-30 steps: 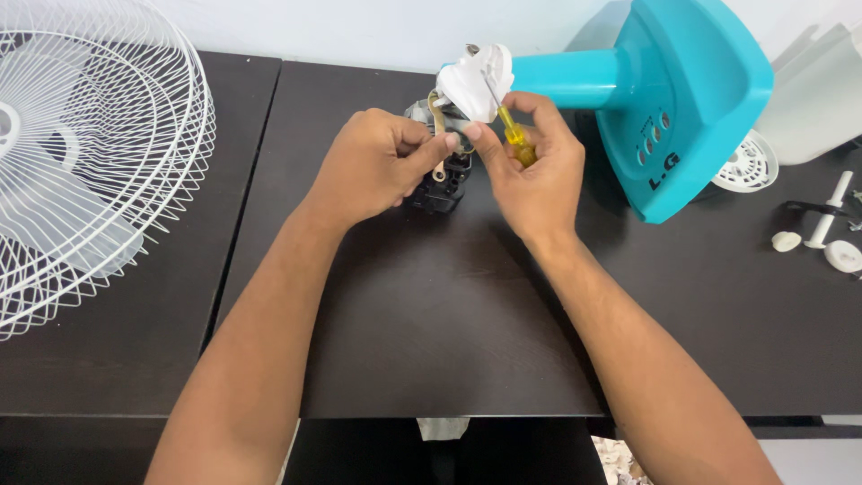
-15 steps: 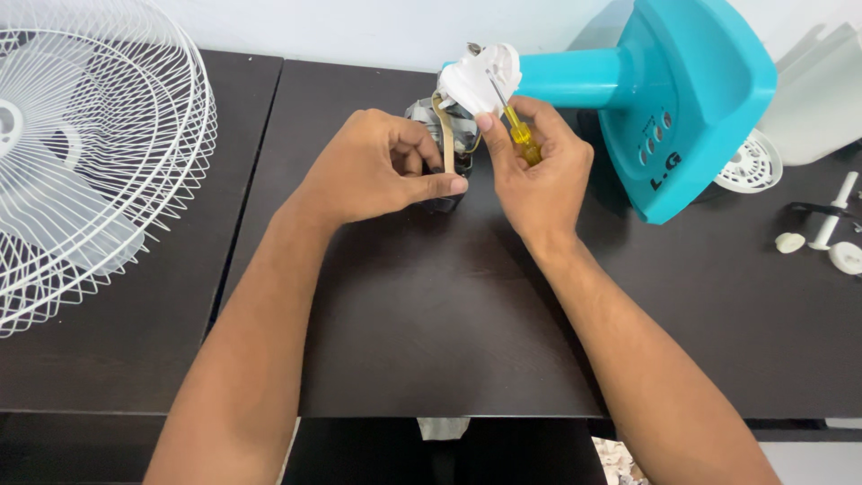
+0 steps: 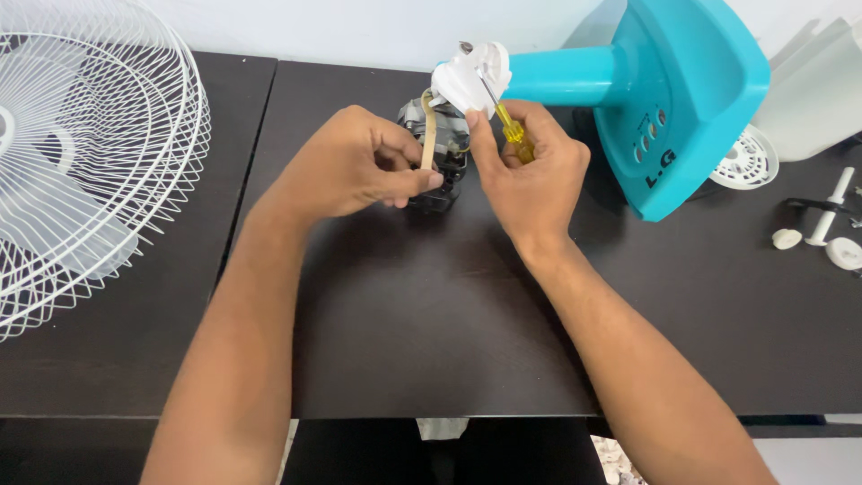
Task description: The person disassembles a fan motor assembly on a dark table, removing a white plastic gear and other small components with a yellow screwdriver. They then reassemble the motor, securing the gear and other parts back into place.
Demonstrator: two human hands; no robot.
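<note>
You have one view only, from your head, looking steeply down and forward at the dark table (image 3: 431, 341), close in, with the wall just behind the table.

Looks like a home repair spot or small workshop bench, not a factory line. Dark wooden table (image 3: 431, 341) pushed against a plain white wall (image 3: 341, 27), with a second dark table (image 3: 99, 359) butted up on the left. Fan parts spread all over: white wire fan guard (image 3: 81, 153) on the left, teal fan stand (image 3: 664, 99) lying on its side, small white plastic knobs and a pin (image 3: 826, 224) at the right edge, round white vented cap (image 3: 745, 162) beside the stand. Floor below the table edge is barely visible, maybe tiled; hard to tell.
</note>
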